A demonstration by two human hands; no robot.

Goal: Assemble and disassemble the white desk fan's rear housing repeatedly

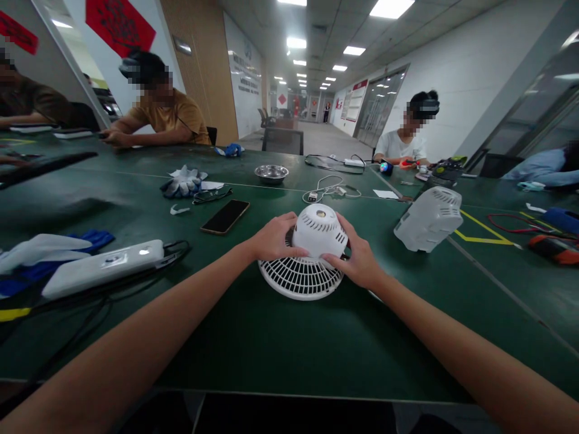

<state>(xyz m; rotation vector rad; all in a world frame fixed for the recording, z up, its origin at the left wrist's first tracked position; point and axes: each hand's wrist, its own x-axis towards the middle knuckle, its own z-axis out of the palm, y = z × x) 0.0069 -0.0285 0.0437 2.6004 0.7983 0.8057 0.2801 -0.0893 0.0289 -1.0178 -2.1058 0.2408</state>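
Note:
A white fan motor cover (pixel 320 232), domed and slotted, sits over a round white fan grille (pixel 302 278) that lies flat on the green table. My left hand (pixel 277 237) is closed round the cover's left side, with the thumb along its lower edge. From the right, my right hand (pixel 359 256) grips the same cover, thumb in front and fingers behind. The cover hides the back part of the grille. To the right stands a separate white slotted plastic housing (pixel 429 218), apart from my hands.
On the left lie a black phone (pixel 225 216), a white power strip (pixel 106 265) and gloves (pixel 183 182). Behind the cover are a coiled white cable (pixel 332 190) and a metal bowl (pixel 271 174). A red-black tool (pixel 554 249) lies far right. Other people sit round the table.

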